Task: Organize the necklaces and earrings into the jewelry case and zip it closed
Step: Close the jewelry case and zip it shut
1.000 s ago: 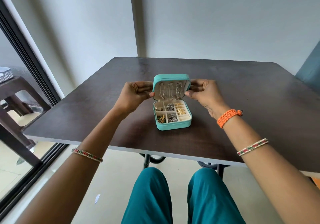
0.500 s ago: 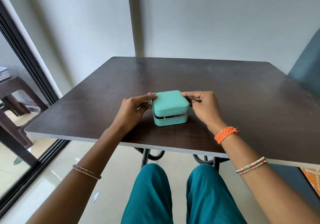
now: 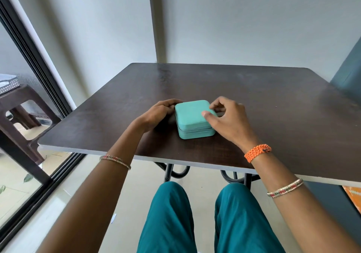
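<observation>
The turquoise jewelry case [image 3: 192,119] lies on the dark table [image 3: 263,100] near its front edge, lid down on its base. The seam along its front looks closed; the necklaces and earrings are hidden inside. My left hand [image 3: 156,114] holds the case's left side, fingers curled round the far left corner. My right hand [image 3: 228,120] is at the right side, thumb on the lid and fingers curled at the far right edge. Whether those fingers pinch a zipper pull cannot be seen.
The table's front edge [image 3: 136,154] runs just below my wrists, my knees under it. A brown plastic stool [image 3: 17,104] stands at the left beyond a sliding glass door frame [image 3: 39,61]. A grey wall rises behind the table.
The lid has come down from upright to flat on the base, hiding the jewelry. Both hands have followed it down to the case's sides.
</observation>
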